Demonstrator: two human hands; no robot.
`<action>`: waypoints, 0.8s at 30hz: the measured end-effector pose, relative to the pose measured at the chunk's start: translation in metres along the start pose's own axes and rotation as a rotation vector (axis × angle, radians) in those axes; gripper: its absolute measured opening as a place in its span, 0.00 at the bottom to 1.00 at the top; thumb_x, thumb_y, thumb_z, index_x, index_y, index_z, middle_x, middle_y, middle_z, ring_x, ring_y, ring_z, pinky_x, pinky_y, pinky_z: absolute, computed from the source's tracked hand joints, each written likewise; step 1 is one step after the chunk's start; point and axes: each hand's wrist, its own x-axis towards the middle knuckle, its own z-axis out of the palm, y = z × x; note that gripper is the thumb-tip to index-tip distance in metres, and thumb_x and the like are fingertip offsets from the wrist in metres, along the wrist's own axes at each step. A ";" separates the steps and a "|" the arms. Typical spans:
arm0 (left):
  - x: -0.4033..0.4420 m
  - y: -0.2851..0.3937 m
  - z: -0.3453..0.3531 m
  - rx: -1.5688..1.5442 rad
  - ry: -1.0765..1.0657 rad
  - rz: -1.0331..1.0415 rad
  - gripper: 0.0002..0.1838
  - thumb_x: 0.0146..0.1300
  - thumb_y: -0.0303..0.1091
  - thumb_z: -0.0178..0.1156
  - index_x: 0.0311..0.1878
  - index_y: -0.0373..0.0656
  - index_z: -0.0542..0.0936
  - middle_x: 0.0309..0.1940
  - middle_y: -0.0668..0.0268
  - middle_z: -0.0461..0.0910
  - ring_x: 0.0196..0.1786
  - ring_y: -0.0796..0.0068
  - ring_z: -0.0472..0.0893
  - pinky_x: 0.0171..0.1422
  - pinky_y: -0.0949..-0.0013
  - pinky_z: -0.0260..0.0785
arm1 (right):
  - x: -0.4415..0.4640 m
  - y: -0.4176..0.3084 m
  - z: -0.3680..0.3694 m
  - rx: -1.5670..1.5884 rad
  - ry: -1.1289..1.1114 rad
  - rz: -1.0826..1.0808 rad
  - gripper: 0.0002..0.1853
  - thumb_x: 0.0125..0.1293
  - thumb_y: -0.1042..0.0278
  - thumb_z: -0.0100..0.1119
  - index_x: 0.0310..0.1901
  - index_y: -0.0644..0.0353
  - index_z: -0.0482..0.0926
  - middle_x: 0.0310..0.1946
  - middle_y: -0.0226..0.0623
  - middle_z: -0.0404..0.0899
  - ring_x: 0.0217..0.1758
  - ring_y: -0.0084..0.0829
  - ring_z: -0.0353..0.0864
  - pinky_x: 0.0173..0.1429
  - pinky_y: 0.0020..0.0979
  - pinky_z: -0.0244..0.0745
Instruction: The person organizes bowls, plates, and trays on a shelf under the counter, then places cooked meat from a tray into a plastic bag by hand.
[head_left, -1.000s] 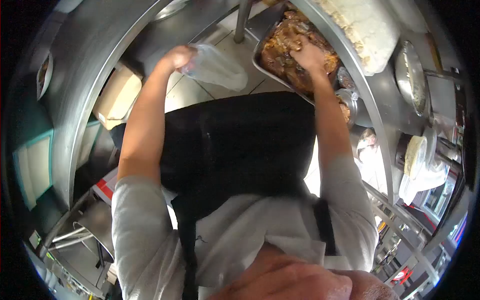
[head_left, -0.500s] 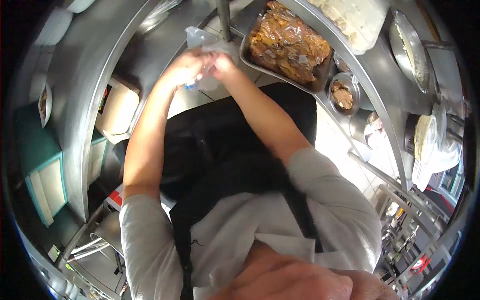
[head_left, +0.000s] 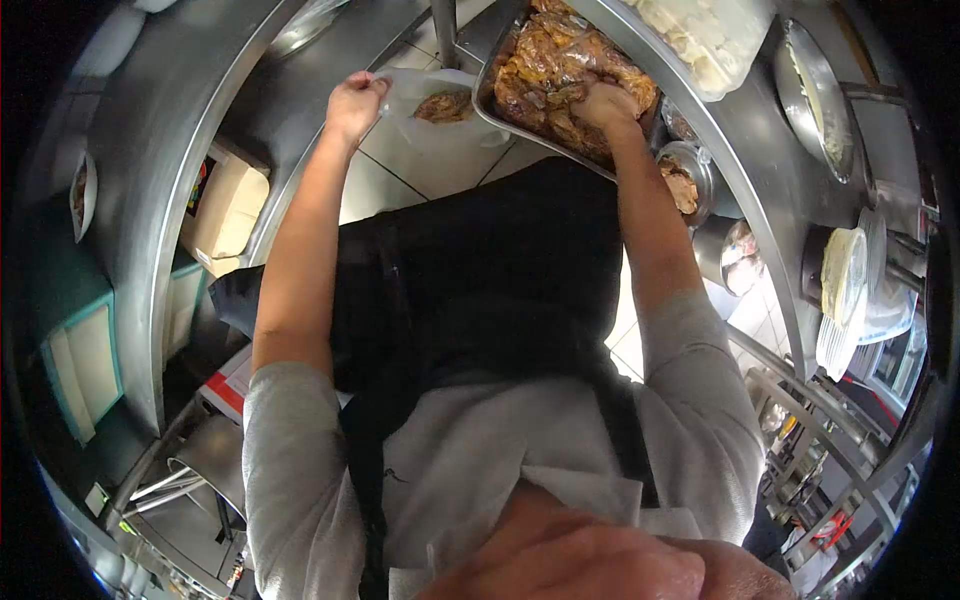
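My left hand (head_left: 355, 108) is closed on the rim of a thin, clear plastic bag (head_left: 397, 120). The bag hangs open over the tiled floor, and a brown piece of meat (head_left: 443, 106) shows inside it. My right hand (head_left: 605, 105) reaches down onto glossy, orange-brown meat (head_left: 545, 65) heaped in a metal tray (head_left: 487, 108). Its fingers curl into the meat, which hides the fingertips. Shiny patches on the heap look like plastic film or wet sauce; I cannot tell which.
Right of the tray stands a clear tub of brown food (head_left: 682, 188). A white container (head_left: 705, 45) and a metal bowl (head_left: 818, 100) sit on the steel shelf above. A cardboard box (head_left: 236, 212) is at left. A table leg (head_left: 445, 30) rises behind the bag.
My hands were together at the bag and have separated. The right one moved right onto the meat; the left keeps the bag's edge, and the bag has spread open, showing meat inside.
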 end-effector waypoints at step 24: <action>-0.040 0.065 0.010 -0.206 -0.118 -0.061 0.16 0.72 0.36 0.49 0.45 0.36 0.84 0.18 0.71 0.70 0.21 0.78 0.68 0.27 0.72 0.62 | -0.066 -0.195 0.022 0.838 0.100 -0.313 0.20 0.64 0.61 0.63 0.57 0.51 0.77 0.49 0.49 0.84 0.51 0.51 0.85 0.55 0.47 0.79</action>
